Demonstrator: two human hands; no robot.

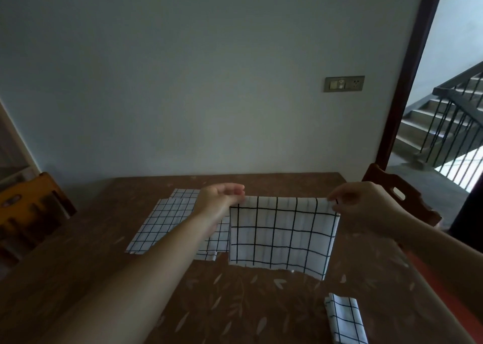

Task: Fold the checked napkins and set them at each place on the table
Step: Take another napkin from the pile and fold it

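Note:
A white napkin with black checks (282, 236) hangs in the air above the table, doubled over along its top edge. My left hand (222, 194) pinches its upper left corner and my right hand (363, 202) pinches its upper right corner. Behind my left forearm, a stack of unfolded checked napkins (167, 221) lies flat on the table. A folded checked napkin (343, 320) rests at the near right of the table.
The table (104, 278) wears a brown cloth with a leaf pattern. A wooden chair (31, 207) stands at the left side, another chair (400, 194) at the far right corner. A wall rises behind the table; a doorway at the right opens onto stairs.

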